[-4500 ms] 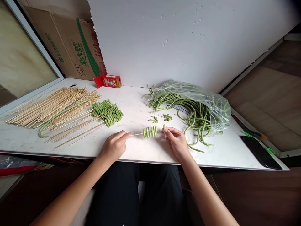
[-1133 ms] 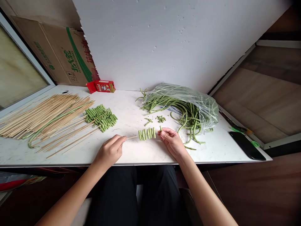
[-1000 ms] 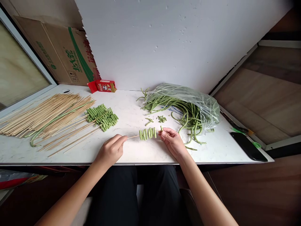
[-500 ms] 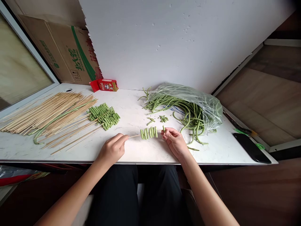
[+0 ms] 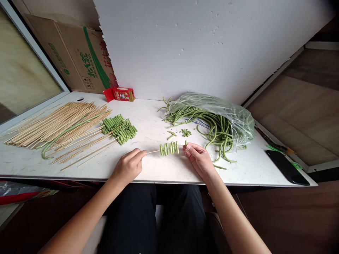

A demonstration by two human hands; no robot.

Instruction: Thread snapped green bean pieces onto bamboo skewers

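My left hand pinches a thin bamboo skewer near one end. Several short green bean pieces are threaded crosswise along the skewer's middle. At its other end, my right hand is closed on one more bean piece, held upright between thumb and fingers at the skewer's tip. Whether the tip has pierced that piece, I cannot tell. Left of my left hand lies a stack of finished bean skewers, their bare sticks pointing toward the lower left.
A large pile of bamboo skewers covers the table's left side, a long bean across it. Long beans spill from a clear plastic bag. Bean scraps, a red box, a black phone and scissors also lie there.
The whole view has shifted slightly, moving things a little to the right. Both hands keep the same grip on the skewer and the bean piece; no piece has visibly been added.
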